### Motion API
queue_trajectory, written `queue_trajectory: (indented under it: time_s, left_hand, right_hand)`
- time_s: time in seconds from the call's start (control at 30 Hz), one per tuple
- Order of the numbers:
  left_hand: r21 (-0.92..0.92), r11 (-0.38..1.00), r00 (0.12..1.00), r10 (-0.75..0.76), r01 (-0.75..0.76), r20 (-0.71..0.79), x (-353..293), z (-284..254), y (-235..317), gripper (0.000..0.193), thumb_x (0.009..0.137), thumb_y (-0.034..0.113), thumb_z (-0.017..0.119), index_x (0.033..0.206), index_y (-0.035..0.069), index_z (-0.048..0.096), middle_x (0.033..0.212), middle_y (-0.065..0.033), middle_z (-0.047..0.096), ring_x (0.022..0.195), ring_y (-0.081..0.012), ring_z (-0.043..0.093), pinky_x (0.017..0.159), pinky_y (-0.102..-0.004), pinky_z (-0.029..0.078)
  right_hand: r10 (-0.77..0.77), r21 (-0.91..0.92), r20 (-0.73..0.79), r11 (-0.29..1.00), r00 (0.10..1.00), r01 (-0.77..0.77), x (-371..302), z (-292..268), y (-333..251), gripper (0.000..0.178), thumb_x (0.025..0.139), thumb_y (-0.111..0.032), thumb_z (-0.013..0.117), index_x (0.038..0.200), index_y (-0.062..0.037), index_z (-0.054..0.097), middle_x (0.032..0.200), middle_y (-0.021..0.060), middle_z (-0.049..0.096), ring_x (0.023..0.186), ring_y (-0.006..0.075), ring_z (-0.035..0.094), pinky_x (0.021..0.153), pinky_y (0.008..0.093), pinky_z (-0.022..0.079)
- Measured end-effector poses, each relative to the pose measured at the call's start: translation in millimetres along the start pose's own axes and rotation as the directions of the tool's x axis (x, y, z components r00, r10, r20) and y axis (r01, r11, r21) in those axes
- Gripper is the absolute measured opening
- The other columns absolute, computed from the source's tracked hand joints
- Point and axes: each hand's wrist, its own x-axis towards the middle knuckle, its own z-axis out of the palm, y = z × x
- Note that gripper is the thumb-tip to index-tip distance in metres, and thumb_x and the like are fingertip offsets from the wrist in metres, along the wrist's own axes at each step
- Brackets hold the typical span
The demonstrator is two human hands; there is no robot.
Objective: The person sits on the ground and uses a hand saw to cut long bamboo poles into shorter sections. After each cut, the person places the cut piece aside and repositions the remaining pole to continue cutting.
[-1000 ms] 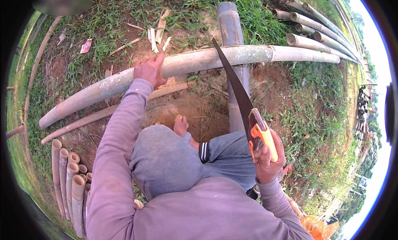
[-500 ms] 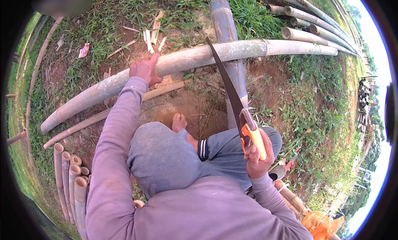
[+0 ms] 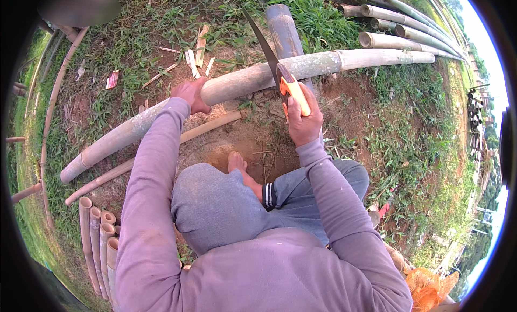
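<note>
A thick bamboo pole [image 3: 237, 85] lies crosswise before me, resting over a grey, weathered bamboo log [image 3: 284, 32] that runs away from me. Fingers wrapped round the pole, my left hand [image 3: 191, 95] grips it left of the middle. My right hand [image 3: 305, 118] is closed on the orange handle of a handsaw [image 3: 266, 49]. The dark blade crosses the pole just left of the log, its tip pointing to the far left. Part of the log is hidden behind the pole and my right hand.
A thinner bamboo strip [image 3: 210, 126] lies nearer me. Several cut bamboo pieces [image 3: 106, 231] stand at the lower left, and long poles [image 3: 401, 41] are stacked at the far right. Wood splinters [image 3: 200, 45] lie beyond the pole. Orange netting [image 3: 431, 285] sits at the lower right.
My right hand has pushed the saw forward and to the left, so its handle is now close to the pole and the blade reaches past it. My left hand keeps its grip.
</note>
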Motion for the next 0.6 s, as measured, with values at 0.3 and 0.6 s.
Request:
queue_trajectory:
  time_s: [0.3, 0.6]
  left_hand:
    - [-0.043, 0.999, 1.000, 0.012, -0.012, 0.004, 3.5, 8.7, -3.8, 0.078, 0.066, 0.043, 0.092, 0.132, 0.016, 0.060, 0.116, -0.0180, 0.077, 0.112, -0.0418, 0.073, 0.095, -0.0528, 0.058]
    - [-0.059, 0.998, 1.000, 0.001, -0.001, 0.011, -3.0, -9.3, 1.7, 0.090, 0.063, 0.040, 0.092, 0.143, 0.016, 0.059, 0.117, -0.0206, 0.077, 0.113, -0.0429, 0.073, 0.099, -0.0513, 0.057]
  right_hand:
    - [0.283, 0.043, 0.098, 0.957, 0.954, -0.288, -150.0, -117.0, -76.9, 0.059, 0.108, -0.023, 0.067, 0.151, 0.0124, 0.048, 0.138, 0.0248, 0.068, 0.124, 0.0290, 0.070, 0.098, 0.0384, 0.063]
    - [0.106, -0.091, 0.042, 0.991, 0.993, -0.102, -43.0, -32.6, -23.1, 0.046, 0.103, -0.013, 0.072, 0.143, 0.0079, 0.060, 0.131, 0.0227, 0.073, 0.112, 0.0248, 0.075, 0.093, 0.0359, 0.060]
